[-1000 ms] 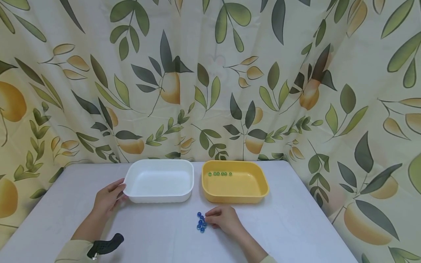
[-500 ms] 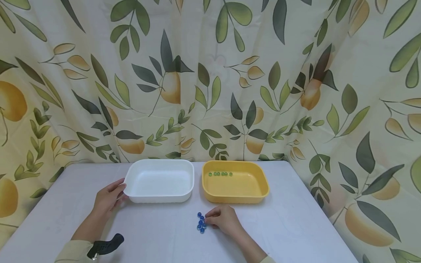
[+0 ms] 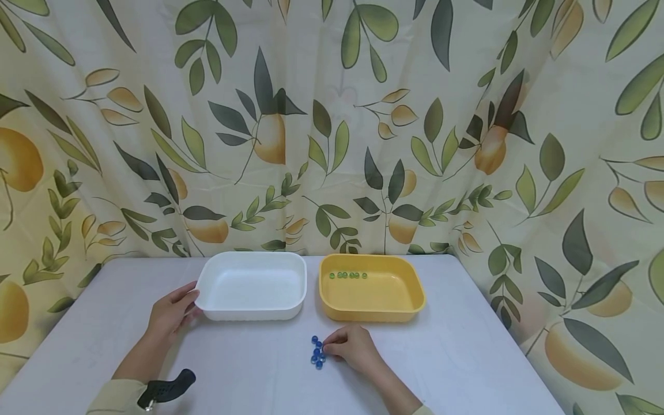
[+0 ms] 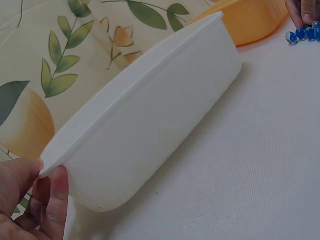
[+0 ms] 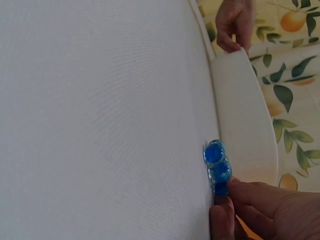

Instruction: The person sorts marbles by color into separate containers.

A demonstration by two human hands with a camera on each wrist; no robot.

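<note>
My left hand (image 3: 170, 311) grips the left rim of the white tray (image 3: 251, 314), thumb over the edge and fingers below, as the left wrist view shows. On the cloth in front of the trays lies a small cluster of blue glass marbles (image 3: 316, 351). At the cluster's right side my right hand (image 3: 353, 347) pinches a blue marble (image 5: 220, 189) between thumb and finger; the fingertips partly hide it. More blue marbles (image 5: 215, 152) sit right beside it. Several green marbles (image 3: 355, 275) form a row inside the yellow tray (image 3: 370, 315), toward its back left.
Both trays stand side by side near the back of a table with a white cloth (image 3: 249, 369). Behind them hangs a curtain (image 3: 332, 127) printed with leaves and fruit. A black strap (image 3: 166, 389) is on the left wrist.
</note>
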